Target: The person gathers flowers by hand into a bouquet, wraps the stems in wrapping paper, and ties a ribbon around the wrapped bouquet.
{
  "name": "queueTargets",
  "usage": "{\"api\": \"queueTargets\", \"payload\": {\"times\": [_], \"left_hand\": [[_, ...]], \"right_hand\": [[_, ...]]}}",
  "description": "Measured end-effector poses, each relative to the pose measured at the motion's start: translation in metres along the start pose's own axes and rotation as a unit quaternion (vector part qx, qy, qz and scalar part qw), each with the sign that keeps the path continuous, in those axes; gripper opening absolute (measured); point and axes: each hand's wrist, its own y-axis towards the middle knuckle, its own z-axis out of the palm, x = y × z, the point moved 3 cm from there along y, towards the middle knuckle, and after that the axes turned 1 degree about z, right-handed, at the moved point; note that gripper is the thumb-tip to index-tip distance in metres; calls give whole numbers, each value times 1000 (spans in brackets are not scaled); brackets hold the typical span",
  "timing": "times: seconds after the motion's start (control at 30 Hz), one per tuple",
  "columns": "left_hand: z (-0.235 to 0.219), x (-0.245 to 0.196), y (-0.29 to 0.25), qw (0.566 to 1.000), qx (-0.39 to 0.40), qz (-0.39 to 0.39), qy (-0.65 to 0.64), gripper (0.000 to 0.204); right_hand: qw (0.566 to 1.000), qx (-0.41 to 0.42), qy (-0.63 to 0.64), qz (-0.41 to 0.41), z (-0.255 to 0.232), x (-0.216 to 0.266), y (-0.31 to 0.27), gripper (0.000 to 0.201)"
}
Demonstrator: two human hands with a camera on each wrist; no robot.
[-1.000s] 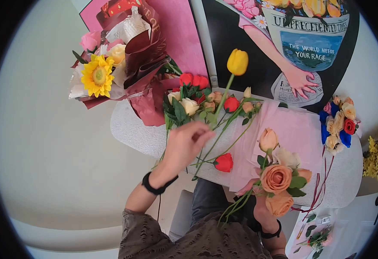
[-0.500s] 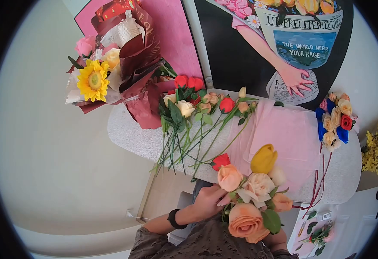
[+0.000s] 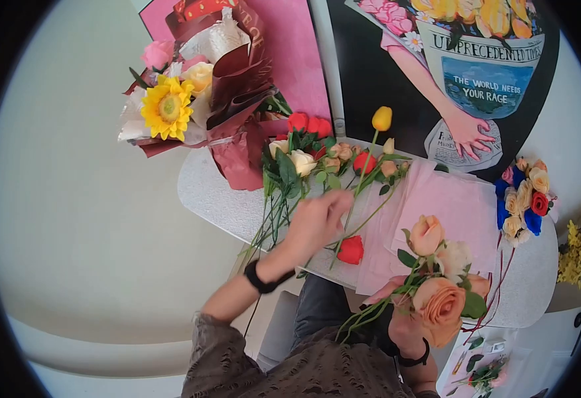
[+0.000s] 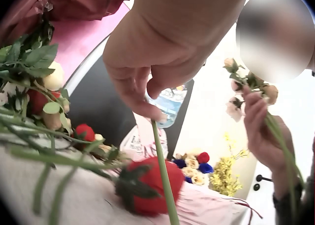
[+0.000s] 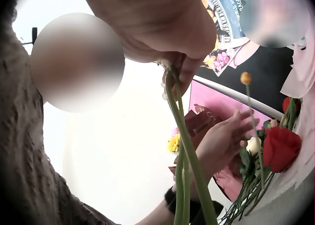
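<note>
My left hand (image 3: 317, 219) reaches over the flowers on the table. Its fingertips are right at the thin green stem of a yellow tulip (image 3: 382, 119); in the right wrist view the fingers are spread, and in the left wrist view thumb and forefinger stand apart. That tulip leans upward, its stem end near a single red rose (image 3: 351, 250). Low in front of the body, my right hand (image 3: 406, 330) grips a bunch of peach roses (image 3: 438, 302) with a whitish bloom and green leaves. Stems of this bunch (image 5: 183, 151) hang from the fist.
Loose cream and red roses (image 3: 302, 162) lie at the table's back left. Pink wrapping paper (image 3: 450, 212) covers the middle. A wrapped bouquet with a sunflower (image 3: 170, 107) leans at the left; a blue, cream and red bunch (image 3: 526, 199) lies right. Posters (image 3: 396, 86) stand behind.
Half a second ago the tulip was in the right hand's bunch, with the left hand beside it. Now both left hand and tulip are back over the table flowers, the bloom farther away.
</note>
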Motion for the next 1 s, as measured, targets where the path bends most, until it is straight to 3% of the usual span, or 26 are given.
{"api": "queueTargets", "payload": {"times": [0.03, 0.07, 0.1, 0.13, 0.2, 0.33, 0.53, 0.63, 0.7, 0.8, 0.9, 1.0], "left_hand": [[-1, 18, 18, 1000, -3, -2, 1, 18], [-3, 36, 35, 986, -63, 99, 122, 16], [-3, 46, 43, 943, -119, 198, 239, 18], [-1, 50, 45, 943, -117, 199, 240, 18], [5, 70, 52, 941, -36, 18, 335, 20], [22, 90, 52, 926, 18, 11, 377, 25], [4, 80, 62, 942, -15, 5, 334, 21], [-2, 68, 60, 961, -49, 45, 268, 20], [-5, 59, 59, 981, -89, 67, 158, 21], [-8, 46, 60, 996, -70, 18, 47, 22], [-9, 43, 65, 993, -96, 67, 25, 23], [-12, 40, 68, 995, -86, 42, -11, 22]], "right_hand": [[991, -14, 121, 52, 4, 5, 1, 21], [991, -13, 122, 52, 7, 11, 0, 21], [996, -25, 67, 57, 8, 16, -2, 21], [997, -37, 12, 62, 7, 18, -3, 22], [998, -41, -8, 54, 5, 20, -3, 21], [997, -36, 6, 66, -5, 17, -5, 26], [998, -32, -42, 46, -1, 21, -1, 21], [998, -38, -27, 50, -4, 15, -1, 22], [998, -41, -18, 50, -4, 14, -2, 23], [997, -54, 20, 55, -4, 13, -1, 21], [995, -65, 39, 62, -5, 14, -1, 22], [993, -77, 48, 72, -2, 20, 1, 21]]}}
